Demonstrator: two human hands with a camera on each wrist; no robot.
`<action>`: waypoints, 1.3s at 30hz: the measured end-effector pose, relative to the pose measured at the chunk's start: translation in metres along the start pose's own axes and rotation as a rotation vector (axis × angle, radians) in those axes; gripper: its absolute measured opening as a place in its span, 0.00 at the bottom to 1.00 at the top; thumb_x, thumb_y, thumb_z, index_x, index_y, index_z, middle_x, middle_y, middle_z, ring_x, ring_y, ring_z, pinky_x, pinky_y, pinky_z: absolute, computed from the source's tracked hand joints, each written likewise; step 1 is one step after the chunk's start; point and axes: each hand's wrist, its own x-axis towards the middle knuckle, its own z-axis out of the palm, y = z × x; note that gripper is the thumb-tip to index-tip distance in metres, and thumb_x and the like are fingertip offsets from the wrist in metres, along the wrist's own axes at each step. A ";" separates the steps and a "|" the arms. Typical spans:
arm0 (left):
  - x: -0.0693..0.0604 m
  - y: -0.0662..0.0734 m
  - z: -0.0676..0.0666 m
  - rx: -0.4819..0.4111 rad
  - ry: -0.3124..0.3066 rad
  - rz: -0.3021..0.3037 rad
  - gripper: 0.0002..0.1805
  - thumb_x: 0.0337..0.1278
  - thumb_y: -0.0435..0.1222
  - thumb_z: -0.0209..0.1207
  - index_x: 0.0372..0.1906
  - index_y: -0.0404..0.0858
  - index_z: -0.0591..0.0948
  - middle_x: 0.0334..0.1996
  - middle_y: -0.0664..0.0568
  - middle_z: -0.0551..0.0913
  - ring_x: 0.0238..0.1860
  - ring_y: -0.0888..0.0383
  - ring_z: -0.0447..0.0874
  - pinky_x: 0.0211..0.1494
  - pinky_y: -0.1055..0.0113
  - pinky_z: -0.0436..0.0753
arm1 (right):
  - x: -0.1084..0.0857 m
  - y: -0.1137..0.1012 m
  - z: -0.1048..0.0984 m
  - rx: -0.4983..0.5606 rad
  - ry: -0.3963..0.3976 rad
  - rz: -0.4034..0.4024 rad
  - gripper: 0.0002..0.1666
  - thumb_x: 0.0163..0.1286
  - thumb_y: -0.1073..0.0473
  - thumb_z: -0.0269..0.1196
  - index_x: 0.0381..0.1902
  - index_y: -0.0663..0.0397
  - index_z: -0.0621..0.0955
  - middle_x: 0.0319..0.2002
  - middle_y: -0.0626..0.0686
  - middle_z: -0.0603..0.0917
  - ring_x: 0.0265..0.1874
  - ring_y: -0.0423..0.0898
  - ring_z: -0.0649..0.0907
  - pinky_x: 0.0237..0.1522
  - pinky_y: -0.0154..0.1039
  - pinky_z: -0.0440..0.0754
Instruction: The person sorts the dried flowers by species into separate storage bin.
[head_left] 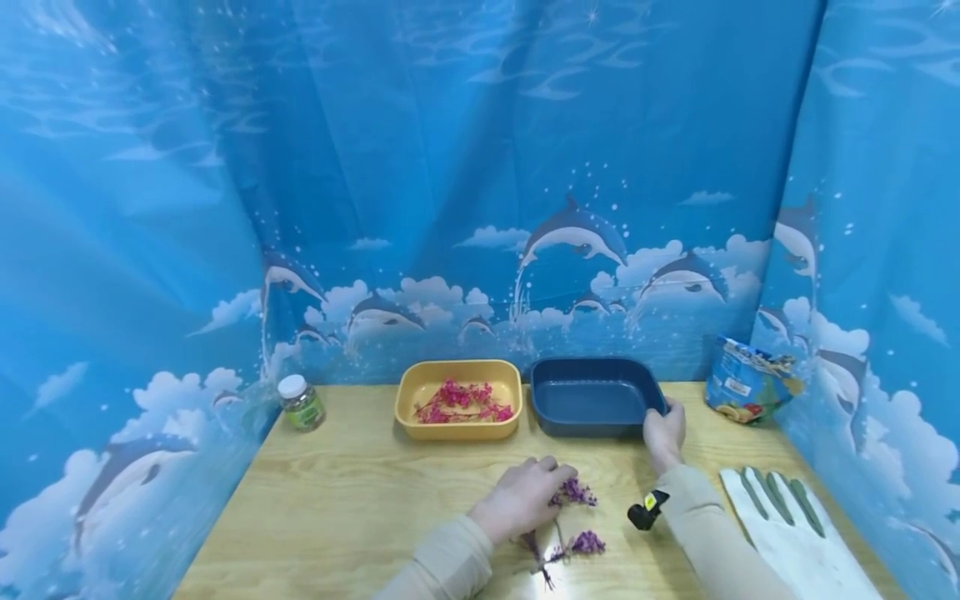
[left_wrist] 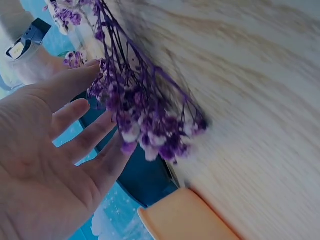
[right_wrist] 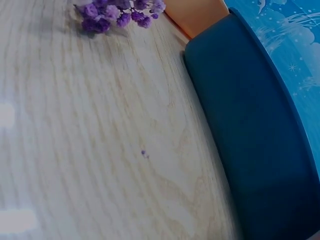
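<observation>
Over the table, my left hand (head_left: 525, 496) reaches to a sprig of small purple flowers (head_left: 574, 492). The left wrist view has its fingers loosely extended beside the purple blossoms (left_wrist: 150, 125), not curled round them. Another purple sprig (head_left: 587, 542) lies nearer the front, its dark stems crossing on the wood. My right hand (head_left: 665, 432) grips the front right corner of a dark blue rectangular dish (head_left: 592, 430). The right wrist view shows that dish's side wall (right_wrist: 250, 125), but hardly any of the hand. Left of it stands a yellow dish (head_left: 457, 432) with pink flower sprigs (head_left: 453, 402) inside.
A jar with a white lid (head_left: 302, 403) stands at the back left. At the back right is a blue snack bag (head_left: 750, 382). White and green gloves (head_left: 795, 525) lie at the right edge. A dolphin-print curtain (head_left: 465, 208) encloses the table's back and sides.
</observation>
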 end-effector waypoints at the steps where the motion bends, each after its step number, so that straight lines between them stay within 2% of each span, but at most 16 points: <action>1: 0.000 0.001 0.001 0.017 0.000 -0.001 0.33 0.57 0.45 0.74 0.68 0.59 0.77 0.54 0.58 0.84 0.47 0.58 0.84 0.40 0.68 0.85 | -0.001 0.000 0.000 -0.003 -0.001 0.003 0.37 0.76 0.66 0.41 0.81 0.68 0.54 0.80 0.74 0.58 0.80 0.69 0.61 0.82 0.64 0.63; 6: 0.004 0.004 0.006 0.063 0.020 0.003 0.31 0.56 0.36 0.73 0.65 0.57 0.79 0.50 0.57 0.87 0.43 0.58 0.85 0.36 0.68 0.85 | -0.001 0.000 0.001 -0.004 -0.012 0.007 0.36 0.77 0.65 0.41 0.81 0.66 0.55 0.80 0.72 0.59 0.81 0.68 0.61 0.83 0.63 0.63; 11: 0.010 0.000 0.003 0.019 0.086 0.012 0.34 0.52 0.26 0.69 0.64 0.53 0.80 0.50 0.55 0.89 0.43 0.58 0.89 0.39 0.68 0.88 | 0.003 -0.004 0.001 0.008 -0.011 -0.001 0.36 0.78 0.64 0.41 0.82 0.65 0.55 0.81 0.71 0.58 0.81 0.68 0.61 0.83 0.63 0.62; 14: 0.011 -0.005 -0.004 -0.087 0.127 0.009 0.35 0.54 0.27 0.70 0.67 0.50 0.79 0.56 0.54 0.89 0.50 0.56 0.90 0.50 0.65 0.91 | 0.004 -0.007 0.001 0.004 -0.011 0.002 0.36 0.78 0.64 0.42 0.82 0.65 0.55 0.81 0.71 0.59 0.81 0.67 0.61 0.83 0.62 0.62; 17: 0.011 -0.009 -0.011 -0.226 0.152 -0.005 0.36 0.57 0.28 0.70 0.71 0.48 0.76 0.64 0.52 0.86 0.60 0.54 0.88 0.62 0.62 0.89 | 0.005 -0.007 0.001 0.001 -0.009 0.001 0.36 0.78 0.65 0.43 0.81 0.65 0.55 0.81 0.71 0.59 0.81 0.67 0.61 0.84 0.61 0.62; 20: 0.010 -0.013 -0.019 -0.407 0.146 -0.045 0.36 0.61 0.27 0.67 0.73 0.48 0.73 0.70 0.52 0.82 0.68 0.52 0.83 0.71 0.57 0.85 | 0.005 -0.008 0.001 0.000 -0.009 -0.002 0.36 0.78 0.65 0.43 0.82 0.65 0.55 0.81 0.71 0.59 0.81 0.67 0.61 0.84 0.61 0.62; 22: 0.011 -0.017 -0.022 -0.524 0.139 -0.081 0.35 0.63 0.27 0.66 0.74 0.47 0.72 0.71 0.50 0.80 0.70 0.49 0.81 0.72 0.54 0.83 | 0.005 -0.008 0.001 -0.003 -0.011 0.001 0.36 0.78 0.65 0.42 0.82 0.64 0.55 0.81 0.71 0.59 0.81 0.67 0.61 0.84 0.60 0.62; 24: 0.012 -0.020 -0.024 -0.622 0.138 -0.111 0.35 0.64 0.26 0.65 0.74 0.45 0.72 0.69 0.47 0.82 0.66 0.48 0.83 0.68 0.55 0.86 | 0.005 -0.008 0.000 -0.008 -0.013 0.005 0.36 0.78 0.65 0.42 0.82 0.64 0.55 0.81 0.71 0.59 0.81 0.67 0.61 0.84 0.61 0.62; 26: 0.014 -0.025 -0.023 -0.692 0.153 -0.124 0.33 0.63 0.26 0.65 0.73 0.40 0.73 0.62 0.44 0.85 0.58 0.50 0.87 0.61 0.60 0.89 | 0.006 -0.007 -0.001 -0.007 -0.018 0.007 0.36 0.79 0.64 0.42 0.82 0.63 0.54 0.81 0.70 0.59 0.81 0.67 0.61 0.84 0.61 0.62; 29: 0.016 -0.030 -0.022 -0.794 0.179 -0.143 0.32 0.63 0.25 0.66 0.72 0.37 0.74 0.49 0.44 0.87 0.47 0.55 0.87 0.50 0.69 0.89 | 0.005 -0.005 -0.002 0.001 -0.021 0.011 0.36 0.79 0.64 0.42 0.82 0.63 0.54 0.82 0.70 0.58 0.81 0.67 0.60 0.84 0.61 0.61; 34: 0.016 -0.032 -0.023 -0.942 0.251 -0.167 0.29 0.61 0.24 0.66 0.68 0.34 0.75 0.46 0.44 0.86 0.45 0.55 0.87 0.50 0.71 0.88 | 0.002 -0.001 -0.004 0.002 -0.016 0.019 0.35 0.80 0.64 0.43 0.82 0.63 0.55 0.82 0.70 0.58 0.81 0.67 0.60 0.84 0.61 0.62; 39: 0.017 -0.033 -0.030 -0.996 0.318 -0.220 0.27 0.60 0.24 0.66 0.65 0.34 0.77 0.43 0.44 0.86 0.40 0.59 0.85 0.45 0.72 0.88 | 0.000 0.003 -0.004 -0.006 -0.006 0.013 0.35 0.80 0.64 0.45 0.81 0.64 0.56 0.81 0.71 0.60 0.81 0.67 0.61 0.83 0.61 0.63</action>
